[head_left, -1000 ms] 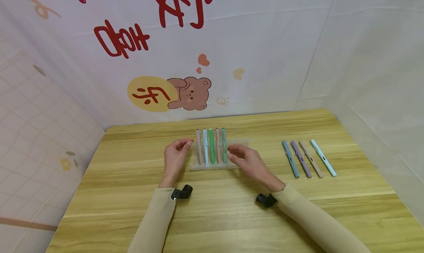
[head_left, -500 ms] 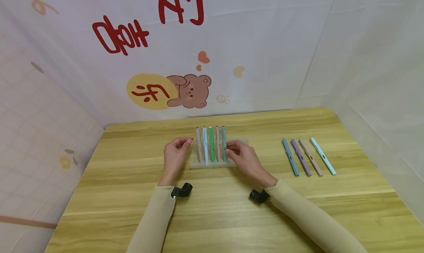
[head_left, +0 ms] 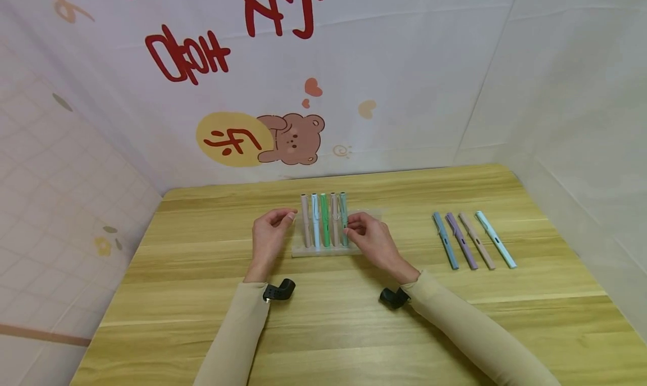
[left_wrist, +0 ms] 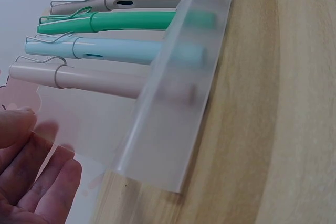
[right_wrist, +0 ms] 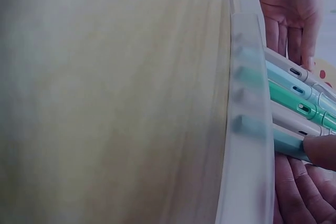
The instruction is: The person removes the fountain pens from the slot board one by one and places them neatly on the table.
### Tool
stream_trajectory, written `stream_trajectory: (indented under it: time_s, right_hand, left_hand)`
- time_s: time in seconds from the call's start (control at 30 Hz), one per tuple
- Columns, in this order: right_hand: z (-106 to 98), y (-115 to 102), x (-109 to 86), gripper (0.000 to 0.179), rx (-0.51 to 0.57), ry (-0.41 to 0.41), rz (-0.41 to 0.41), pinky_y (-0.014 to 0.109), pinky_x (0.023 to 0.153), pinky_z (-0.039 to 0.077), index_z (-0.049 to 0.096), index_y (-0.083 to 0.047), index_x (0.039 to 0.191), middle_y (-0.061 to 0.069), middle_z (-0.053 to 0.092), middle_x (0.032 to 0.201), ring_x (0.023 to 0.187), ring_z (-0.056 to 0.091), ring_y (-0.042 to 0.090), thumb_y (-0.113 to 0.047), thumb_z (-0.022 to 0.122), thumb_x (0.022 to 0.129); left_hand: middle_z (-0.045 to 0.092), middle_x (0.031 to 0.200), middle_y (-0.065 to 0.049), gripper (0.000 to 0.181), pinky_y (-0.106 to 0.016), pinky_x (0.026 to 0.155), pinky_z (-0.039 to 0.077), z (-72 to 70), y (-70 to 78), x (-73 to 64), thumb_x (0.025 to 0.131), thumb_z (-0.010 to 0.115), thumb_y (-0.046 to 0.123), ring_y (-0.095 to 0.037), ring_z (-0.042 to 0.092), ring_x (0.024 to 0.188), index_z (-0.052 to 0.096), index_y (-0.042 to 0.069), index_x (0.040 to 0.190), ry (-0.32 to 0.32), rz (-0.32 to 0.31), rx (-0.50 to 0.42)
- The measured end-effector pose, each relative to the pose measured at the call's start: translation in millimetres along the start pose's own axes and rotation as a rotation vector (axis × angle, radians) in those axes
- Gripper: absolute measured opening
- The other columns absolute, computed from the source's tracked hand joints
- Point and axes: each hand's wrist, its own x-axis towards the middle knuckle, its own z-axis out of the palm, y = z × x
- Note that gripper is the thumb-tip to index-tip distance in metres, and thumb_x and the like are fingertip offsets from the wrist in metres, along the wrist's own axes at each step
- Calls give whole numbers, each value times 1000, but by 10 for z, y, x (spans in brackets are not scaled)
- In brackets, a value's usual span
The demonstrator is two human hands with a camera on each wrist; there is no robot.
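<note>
A translucent pen stand stands on the table and holds a row of capped pens, leaning side by side. From left to right they are a pale pink pen, a light blue pen, a green pen, a greyish-pink pen and a teal pen. My left hand pinches the left edge of the stand's back panel. At the other end, my right hand has its thumb on the teal pen, with its fingers behind.
To the right, several pens lie on the wooden table: a blue pen, a purple pen, a beige pen and a pale aqua pen. A printed white curtain hangs behind.
My right hand has moved a little left and closed onto the teal pen at the row's right end. The left hand keeps its place at the stand's edge.
</note>
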Motion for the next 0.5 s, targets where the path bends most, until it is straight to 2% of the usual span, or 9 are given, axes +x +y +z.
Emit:
stream_trajectory:
  time_s: [0.5]
  right_hand:
    - [-13, -13, -34, 24, 40, 47, -35, 42, 89, 58, 66, -1, 119, 10, 74, 108, 99, 71, 24, -13, 71, 99]
  left_hand:
    - [77, 111, -15, 18, -15, 81, 52, 20, 16, 1, 100, 69, 11, -22, 72, 100, 77, -3, 108, 0, 4, -19]
